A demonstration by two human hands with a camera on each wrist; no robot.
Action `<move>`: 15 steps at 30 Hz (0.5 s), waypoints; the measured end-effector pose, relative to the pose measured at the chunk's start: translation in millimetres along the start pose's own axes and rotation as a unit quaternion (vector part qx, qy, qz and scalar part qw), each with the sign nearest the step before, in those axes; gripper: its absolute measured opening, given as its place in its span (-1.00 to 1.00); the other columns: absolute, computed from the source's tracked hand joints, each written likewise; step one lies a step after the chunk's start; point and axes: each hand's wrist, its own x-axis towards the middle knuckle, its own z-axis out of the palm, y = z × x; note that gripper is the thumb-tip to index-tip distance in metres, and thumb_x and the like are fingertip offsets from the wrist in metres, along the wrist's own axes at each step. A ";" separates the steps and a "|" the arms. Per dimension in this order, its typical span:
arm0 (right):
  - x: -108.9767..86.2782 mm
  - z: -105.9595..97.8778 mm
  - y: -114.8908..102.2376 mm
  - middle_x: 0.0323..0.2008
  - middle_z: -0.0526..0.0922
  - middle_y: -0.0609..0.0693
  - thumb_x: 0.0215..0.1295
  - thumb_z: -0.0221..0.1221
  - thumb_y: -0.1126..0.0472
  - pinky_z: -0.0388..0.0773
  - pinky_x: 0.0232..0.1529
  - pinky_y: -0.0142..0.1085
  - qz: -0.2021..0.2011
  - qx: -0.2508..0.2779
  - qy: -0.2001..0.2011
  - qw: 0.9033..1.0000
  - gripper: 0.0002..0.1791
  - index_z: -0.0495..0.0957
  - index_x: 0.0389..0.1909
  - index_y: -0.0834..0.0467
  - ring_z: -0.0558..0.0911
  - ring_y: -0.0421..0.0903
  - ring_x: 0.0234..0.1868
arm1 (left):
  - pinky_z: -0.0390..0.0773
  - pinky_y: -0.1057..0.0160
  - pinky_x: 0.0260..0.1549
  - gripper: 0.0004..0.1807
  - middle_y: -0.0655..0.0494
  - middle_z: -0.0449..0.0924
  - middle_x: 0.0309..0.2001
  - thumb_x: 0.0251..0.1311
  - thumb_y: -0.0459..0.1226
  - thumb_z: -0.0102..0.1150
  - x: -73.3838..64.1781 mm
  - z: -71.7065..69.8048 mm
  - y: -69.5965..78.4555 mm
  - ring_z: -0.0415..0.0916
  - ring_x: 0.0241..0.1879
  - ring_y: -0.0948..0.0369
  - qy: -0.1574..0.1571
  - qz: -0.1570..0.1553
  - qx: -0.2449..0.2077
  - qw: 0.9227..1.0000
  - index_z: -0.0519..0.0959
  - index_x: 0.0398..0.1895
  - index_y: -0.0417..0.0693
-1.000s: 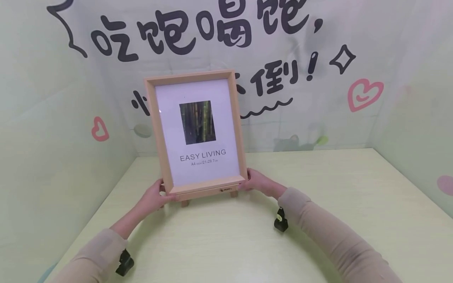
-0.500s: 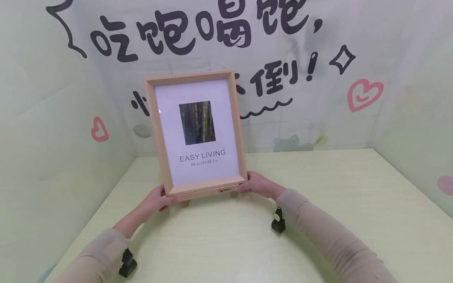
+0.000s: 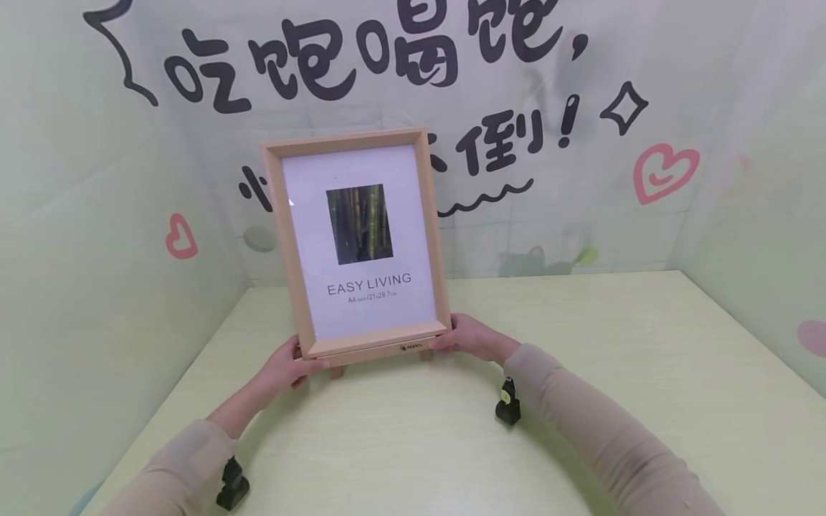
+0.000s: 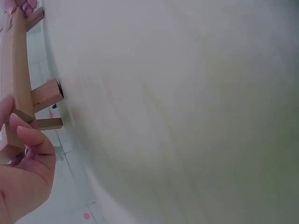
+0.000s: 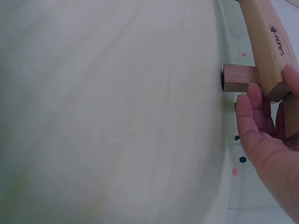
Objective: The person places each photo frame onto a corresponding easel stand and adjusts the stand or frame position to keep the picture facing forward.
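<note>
One left hand (image 3: 282, 369) and one right hand (image 3: 474, 338) grip one wooden ledge (image 3: 369, 352) with their fingers (image 5: 246, 114) under one picture frame (image 3: 434, 236).

1. L sleeve (image 3: 164, 466), approx 8 o'clock in head view: light tan cloth, w/ a paler, wide L cuff (image 3: 201, 438).
2. R sleeve (image 3: 613, 423), approx 4 o'clock: same tan cloth, w/ lots of wrinkles & a darker, greyish bit. R cuff (image 3: 532, 367) is paler too.
3. L cam (image 3: 234, 489), approx 7 o'clock: sm., blk & lumpy, right by the cuff.
4. R cam (image 3: 508, 412), approx 5 o'clock: also sm. & blk, w/ a yellowish spot (image 3: 505, 395) up near 12 o'clock.
</note>
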 end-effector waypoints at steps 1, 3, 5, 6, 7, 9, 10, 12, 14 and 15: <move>-0.1 0.3 0.1 0.07 0.46 0.25 0.07 0.19 0.38 0.44 0.05 -0.16 0.000 0.002 0.000 1.000 -0.38 0.22 0.18 0.38 0.54 -0.02 -0.04 | 0.24 0.36 -0.66 -0.19 -0.12 0.41 -0.12 0.06 -0.15 0.27 -0.2 0.2 -0.2 0.20 -0.63 0.26 0.003 0.000 -0.004 1.000 0.07 0.27 -0.27; -0.1 0.8 0.7 0.08 0.46 0.25 0.08 0.20 0.38 0.44 0.05 -0.16 0.000 0.006 0.000 1.000 -0.37 0.21 0.19 0.38 0.54 -0.01 -0.03 | 0.24 0.37 -0.66 -0.19 -0.18 0.41 -0.07 0.06 -0.16 0.27 -0.6 0.4 -0.6 0.20 -0.63 0.27 0.008 0.000 -0.008 1.000 0.07 0.26 -0.28; -0.3 1.1 1.2 0.08 0.46 0.26 0.09 0.19 0.38 0.45 0.04 -0.16 -0.003 0.008 -0.001 1.000 -0.36 0.20 0.20 0.38 0.54 -0.01 -0.03 | 0.24 0.38 -0.65 -0.20 -0.20 0.40 -0.05 0.06 -0.17 0.27 -1.4 0.7 -0.5 0.19 -0.63 0.28 0.011 -0.002 -0.010 1.000 0.07 0.26 -0.29; -0.3 1.2 1.5 0.08 0.46 0.25 0.09 0.19 0.37 0.45 0.04 -0.17 -0.003 0.008 0.000 1.000 -0.36 0.20 0.20 0.38 0.54 -0.02 -0.03 | 0.24 0.38 -0.65 -0.20 -0.21 0.39 -0.03 0.06 -0.17 0.27 -1.7 0.7 -0.6 0.19 -0.63 0.29 0.012 -0.003 -0.009 1.000 0.07 0.26 -0.29; -0.3 1.3 1.8 0.08 0.46 0.25 0.10 0.20 0.37 0.46 0.03 -0.17 -0.002 0.008 0.001 1.000 -0.37 0.20 0.20 0.38 0.54 -0.02 -0.04 | 0.25 0.37 -0.65 -0.19 -0.22 0.39 -0.02 0.06 -0.16 0.26 -2.2 0.8 -0.5 0.19 -0.64 0.28 0.012 -0.003 -0.007 1.000 0.06 0.26 -0.30; -0.3 1.7 1.9 0.07 0.47 0.25 0.11 0.20 0.36 0.47 0.02 -0.18 0.002 0.012 0.003 1.000 -0.38 0.21 0.19 0.38 0.54 -0.03 -0.06 | 0.25 0.37 -0.65 -0.21 -0.24 0.38 0.00 0.07 -0.16 0.25 -3.4 1.0 -0.6 0.18 -0.65 0.28 0.010 0.000 -0.002 1.000 0.08 0.25 -0.31; -0.3 1.9 1.9 0.07 0.47 0.25 0.11 0.19 0.36 0.47 0.01 -0.18 0.004 0.014 0.004 1.000 -0.39 0.21 0.19 0.38 0.55 -0.04 -0.07 | 0.25 0.36 -0.66 -0.22 -0.24 0.37 0.01 0.07 -0.15 0.25 -3.7 1.0 -0.8 0.18 -0.66 0.28 0.008 0.001 0.001 1.000 0.09 0.25 -0.31; -0.3 2.0 2.1 0.07 0.47 0.24 0.12 0.20 0.35 0.48 0.00 -0.18 0.005 0.014 0.005 1.000 -0.39 0.22 0.19 0.37 0.55 -0.04 -0.08 | 0.25 0.36 -0.66 -0.24 -0.25 0.37 0.01 0.08 -0.16 0.24 -4.2 0.7 -1.4 0.17 -0.67 0.28 0.007 0.004 0.005 1.000 0.12 0.23 -0.32; -0.4 1.9 2.1 0.08 0.47 0.23 0.11 0.20 0.35 0.48 -0.02 -0.18 0.003 0.010 0.005 1.000 -0.38 0.23 0.20 0.34 0.54 -0.03 -0.07 | 0.25 0.36 -0.67 -0.26 -0.26 0.37 0.01 0.09 -0.17 0.24 -4.4 0.0 -2.3 0.16 -0.68 0.28 0.004 0.008 0.007 1.000 0.13 0.23 -0.33; -0.5 1.7 2.1 0.09 0.47 0.23 0.10 0.21 0.35 0.48 -0.02 -0.18 0.000 0.005 0.005 1.000 -0.37 0.22 0.21 0.33 0.54 -0.03 -0.06 | 0.25 0.36 -0.67 -0.26 -0.25 0.37 0.02 0.08 -0.18 0.24 -4.4 -0.2 -2.5 0.16 -0.68 0.28 0.004 0.007 0.006 1.000 0.13 0.23 -0.32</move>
